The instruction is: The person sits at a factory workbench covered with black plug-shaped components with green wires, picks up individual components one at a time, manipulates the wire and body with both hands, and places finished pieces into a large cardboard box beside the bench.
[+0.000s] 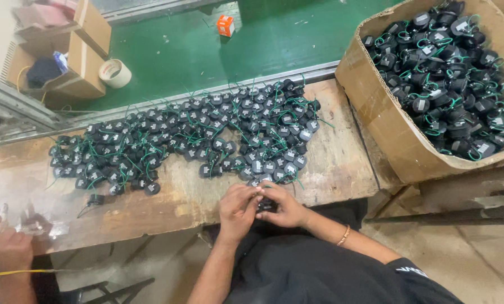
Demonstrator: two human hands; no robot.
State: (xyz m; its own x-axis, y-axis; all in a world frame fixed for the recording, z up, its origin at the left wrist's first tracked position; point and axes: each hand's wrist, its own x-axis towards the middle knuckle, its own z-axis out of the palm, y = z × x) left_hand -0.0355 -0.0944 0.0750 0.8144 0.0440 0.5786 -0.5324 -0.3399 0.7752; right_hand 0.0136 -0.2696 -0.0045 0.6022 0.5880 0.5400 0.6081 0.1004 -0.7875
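Both hands meet at the near edge of the bench [342, 163], just in front of the person's lap. Left hand [238, 209] and right hand [284, 205] are pressed close together, fingers curled around one small black part [266, 204], pinching it between them; most of the part is hidden by the fingers, so can't tell its detail. A thin bangle [343, 235] sits on the right wrist. Just beyond the hands, a big pile [195, 138] of similar black round parts w/ green wires spreads across the bench from left to centre, its near edge almost touching the fingertips. One stray part [96, 199] lies alone nearer the left, apart from the pile. At right, a cardboard box [375, 112] stands on the bench end, full of the same parts. Far side: green belt [207, 50] w/ a small orange item [225, 25] on it; a tape roll [114, 73] and more cartons [83, 62] far left. Another person's hand [4, 247] shows at near left, well apart, w/ a yellow wire [15, 273] running just below it.
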